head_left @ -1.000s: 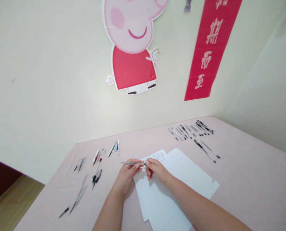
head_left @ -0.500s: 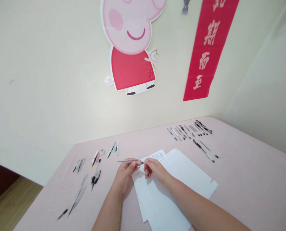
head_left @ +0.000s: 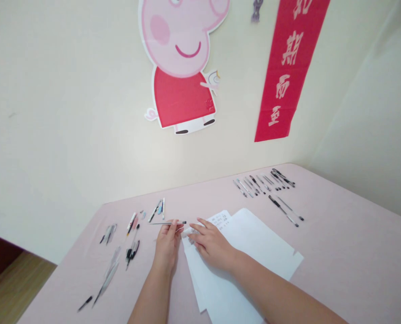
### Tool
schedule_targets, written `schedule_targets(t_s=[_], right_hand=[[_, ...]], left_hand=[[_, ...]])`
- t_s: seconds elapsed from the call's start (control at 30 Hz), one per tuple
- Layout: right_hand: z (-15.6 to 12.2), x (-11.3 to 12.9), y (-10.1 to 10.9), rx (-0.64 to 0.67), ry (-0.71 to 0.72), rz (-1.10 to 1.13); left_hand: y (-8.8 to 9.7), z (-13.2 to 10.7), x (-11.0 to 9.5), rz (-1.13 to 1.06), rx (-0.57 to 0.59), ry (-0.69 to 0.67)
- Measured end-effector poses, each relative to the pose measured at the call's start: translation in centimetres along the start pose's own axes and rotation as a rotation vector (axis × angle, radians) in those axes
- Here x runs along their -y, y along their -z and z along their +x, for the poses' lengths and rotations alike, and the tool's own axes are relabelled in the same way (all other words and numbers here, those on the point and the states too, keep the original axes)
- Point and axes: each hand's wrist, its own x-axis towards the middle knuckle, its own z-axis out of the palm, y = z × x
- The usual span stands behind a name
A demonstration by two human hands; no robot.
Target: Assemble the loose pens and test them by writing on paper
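My left hand (head_left: 167,245) pinches a slim grey pen (head_left: 159,223) between thumb and fingers. The pen lies nearly level above the table, with its black end pointing right. My right hand (head_left: 214,246) is spread, palm down, over the white paper sheets (head_left: 261,247), its fingertips a little to the right of the pen's black end. Small handwriting shows on the upper left part of the sheets, partly covered by my right hand.
On the pink table (head_left: 349,252), several pens (head_left: 254,184) line up at the back right, with two pens (head_left: 284,210) in front of them. At left lie pens and pen parts (head_left: 132,252), a black cap (head_left: 85,303) and clear barrels (head_left: 106,279). The wall (head_left: 95,148) rises behind.
My left hand has moved left with the pen. My right hand has come away from the pen's black end, and its curled fingers have spread out over the paper.
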Motion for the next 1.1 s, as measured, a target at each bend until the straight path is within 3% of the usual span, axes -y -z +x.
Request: schedule_targets(t_s=[0.17, 0.3, 0.57, 0.93, 1.0, 1.1], right_hand=[[0.0, 0.3, -0.2, 0.145, 0.028, -0.023], [0.1, 0.3, -0.2, 0.151, 0.024, -0.044], [0.2, 0.0, -0.4, 0.042, 0.029, -0.04], [0.3, -1.3, -0.9, -0.124, -0.111, 0.067], [0.3, -1.3, -0.9, -0.169, -0.128, 0.092], [0.4, -1.5, -0.7, -0.254, -0.141, 0.13]], left_hand=[[0.0, 0.0, 0.2, 0.042, 0.02, -0.002], [0.0, 0.0, 0.4, 0.07, 0.037, -0.019], [-0.2, -0.2, 0.3, 0.094, 0.031, -0.027], [0.0, -0.3, 0.4, 0.165, 0.064, -0.057], [-0.3, -0.8, 0.2, 0.221, 0.104, -0.075], [-1.1, -1.9, -0.7, 0.289, 0.275, -0.023]])
